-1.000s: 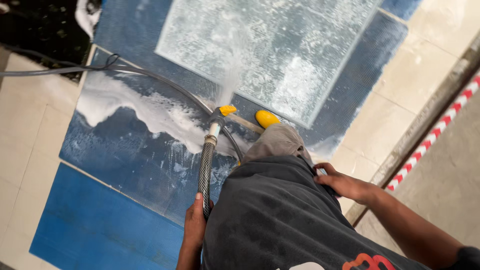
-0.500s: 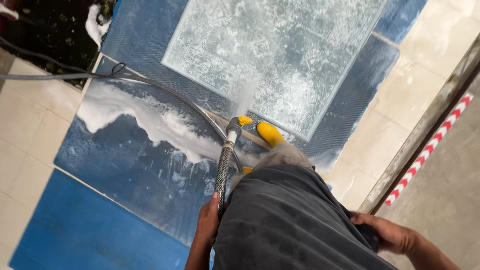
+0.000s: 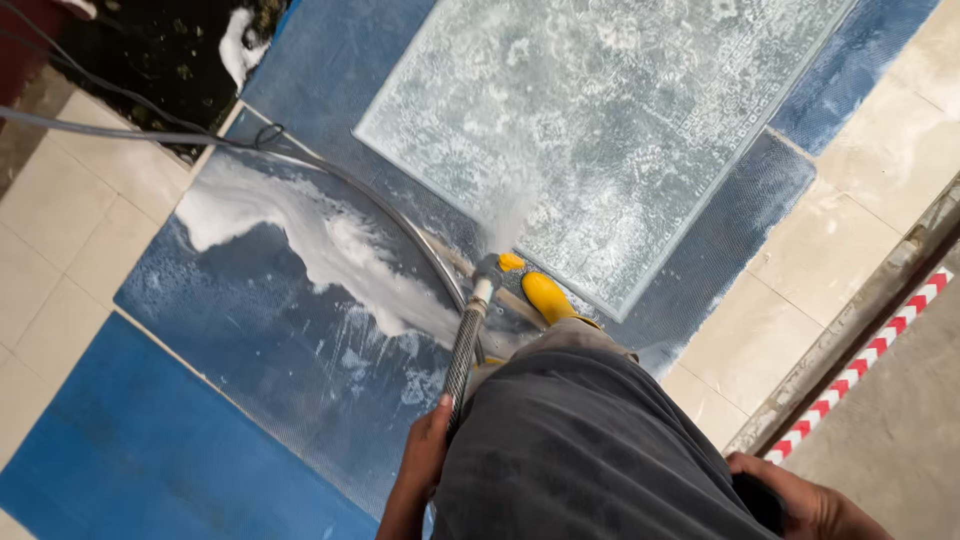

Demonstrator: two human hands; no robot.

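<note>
Braided steel hose (image 3: 463,358) sits gripped in the left hand (image 3: 425,462), its nozzle spraying the pale rug's (image 3: 610,130) near edge on the blue mat (image 3: 300,340). Right hand (image 3: 800,500) closes on something dark. Best kept low, with steady overlapping sweeps driving foam (image 3: 320,250) outward.

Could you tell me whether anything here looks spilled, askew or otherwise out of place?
White foam is spread across the blue mat left of the pale rug, beside the braided hose in the left hand. The rug lies askew to the floor tiles.
</note>
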